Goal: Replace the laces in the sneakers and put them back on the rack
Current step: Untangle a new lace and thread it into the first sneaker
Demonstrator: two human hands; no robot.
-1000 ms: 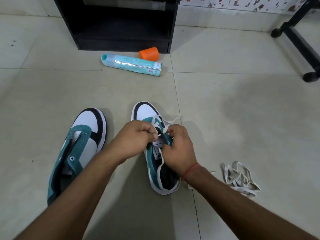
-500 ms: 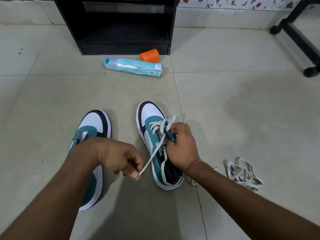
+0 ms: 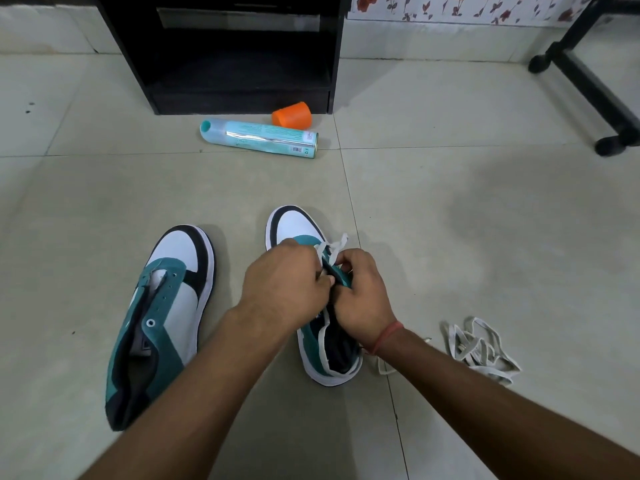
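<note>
From the head camera, two teal, white and black sneakers stand on a pale tiled floor (image 3: 485, 220), toes pointing away from the person. The right sneaker (image 3: 294, 226) sits near the middle of the floor, and both hands are on top of it. The left hand (image 3: 284, 282) has its fingers curled in over the eyelet area, pinching at the white lace (image 3: 334, 245), though exactly what the fingertips hold is hidden. The right hand (image 3: 363, 299), with a red thread at the wrist, is curled on the teal eyelet flap just beside the left hand, thumb and fingers closed on the lace and flap. Loose lace ends stick out beyond the knuckles toward the toe. The left sneaker (image 3: 166, 317) stands unlaced just to the left, its eyelets bare and tongue showing. A loose pile of white laces (image 3: 481, 348) lies on the floor to the right, apart from the shoes. Farther off, a teal spray can (image 3: 259, 136) lies on its side with an orange cap (image 3: 291, 114) touching it, in front of a black rack (image 3: 239, 64) at the wall.
</note>
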